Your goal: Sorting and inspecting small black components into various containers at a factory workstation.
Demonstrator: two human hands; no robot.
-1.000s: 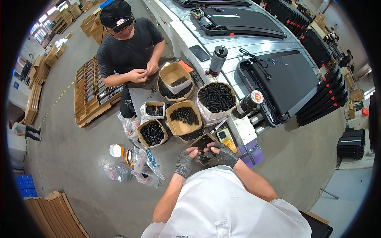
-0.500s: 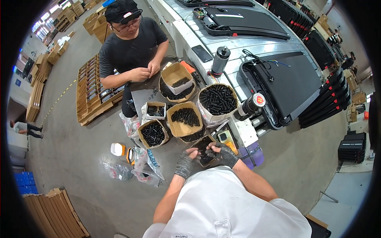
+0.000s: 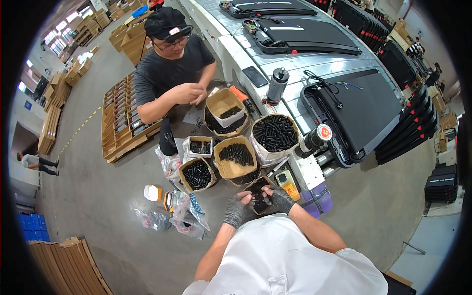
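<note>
My left hand [image 3: 237, 208], in a dark grey fingerless glove, is held over a small cardboard box [image 3: 261, 212] of tiny black parts. Its thumb and fingertips are pinched together. Across from it my right hand [image 3: 281, 198], gloved the same way, also has its fingers closed in a pinch above the box. Whatever lies between the fingertips is too small to make out. Just beyond stands an open carton [image 3: 221, 171] partly filled with black screw-like pieces. A bigger box of short black cylinders [image 3: 275, 132] is behind it to the right.
A co-worker [image 3: 172, 69] sits across the table, hands close together. More parts boxes include a white one [image 3: 188, 147] and a tan one [image 3: 212, 183]. A phone [image 3: 285, 181] lies right of my hands, beside the metal conveyor [image 3: 295, 69] carrying black panels [image 3: 361, 101].
The view has shifted, so the scene sits slightly lower and further right. My hands stay pinched over the small box. The co-worker's hands have risen a little from the table.
</note>
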